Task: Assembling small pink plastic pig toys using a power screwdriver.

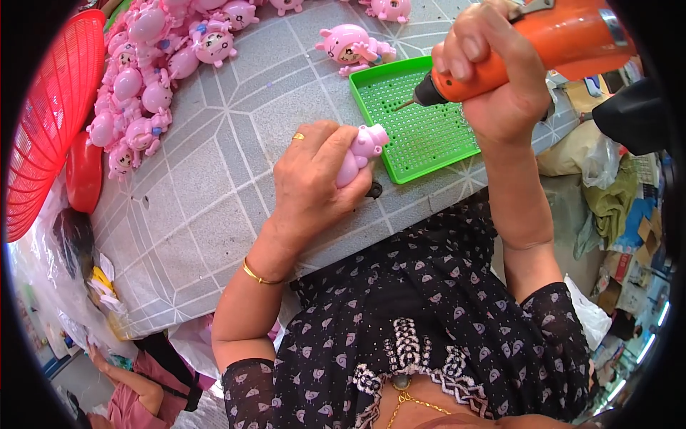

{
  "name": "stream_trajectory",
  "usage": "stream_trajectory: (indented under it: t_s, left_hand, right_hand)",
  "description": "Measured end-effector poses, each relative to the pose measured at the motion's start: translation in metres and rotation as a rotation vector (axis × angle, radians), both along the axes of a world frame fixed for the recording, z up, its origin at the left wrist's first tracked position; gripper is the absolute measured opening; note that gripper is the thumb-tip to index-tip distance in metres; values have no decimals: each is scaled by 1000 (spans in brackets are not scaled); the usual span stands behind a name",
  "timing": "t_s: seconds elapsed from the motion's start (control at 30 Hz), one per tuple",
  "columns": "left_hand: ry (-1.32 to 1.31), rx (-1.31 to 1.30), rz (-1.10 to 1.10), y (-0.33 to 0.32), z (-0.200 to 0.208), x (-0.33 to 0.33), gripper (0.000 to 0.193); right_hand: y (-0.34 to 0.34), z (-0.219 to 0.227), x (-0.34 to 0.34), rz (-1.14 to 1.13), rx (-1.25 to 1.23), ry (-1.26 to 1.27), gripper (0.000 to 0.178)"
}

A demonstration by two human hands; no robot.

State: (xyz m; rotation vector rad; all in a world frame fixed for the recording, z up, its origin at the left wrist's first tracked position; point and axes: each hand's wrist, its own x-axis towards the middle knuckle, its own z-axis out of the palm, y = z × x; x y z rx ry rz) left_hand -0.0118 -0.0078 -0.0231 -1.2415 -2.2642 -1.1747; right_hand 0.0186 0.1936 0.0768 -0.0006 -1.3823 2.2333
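Head view: near the near edge of the counter, the left hand gripped a pink toy beside the green tray, while the right hand held an orange driver, probably best aligned squarely.

I count two hands: my left hand with one pink toy, my right hand with one orange power tool. There is one green tray, one loose pink figure beside it, and one pink heap of well over ten (they overlap too much for me to be exact). I wear one ring, one bracelet.
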Motion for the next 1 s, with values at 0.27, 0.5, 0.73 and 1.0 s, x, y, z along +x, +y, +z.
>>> stream_trajectory:
  t_s: [0.27, 0.5, 0.73, 1.0]
  left_hand:
    - [0, -17, 0, -1, 2, 1, 39]
    - [-5, -17, 1, -1, 0, -1, 41]
    - [-11, -15, -4, -1, -1, -1, 41]
    - [0, -25, 6, -1, -1, -1, 42]
  right_hand:
    - [-4, -21, -16, -18, 87, -5, 20]
    - [-6, -32, -26, -65, 174, 2, 17]
    - [-5, -36, -26, -56, 229, -2, 16]
    - [-6, -38, -28, -69, 219, 0, 16]
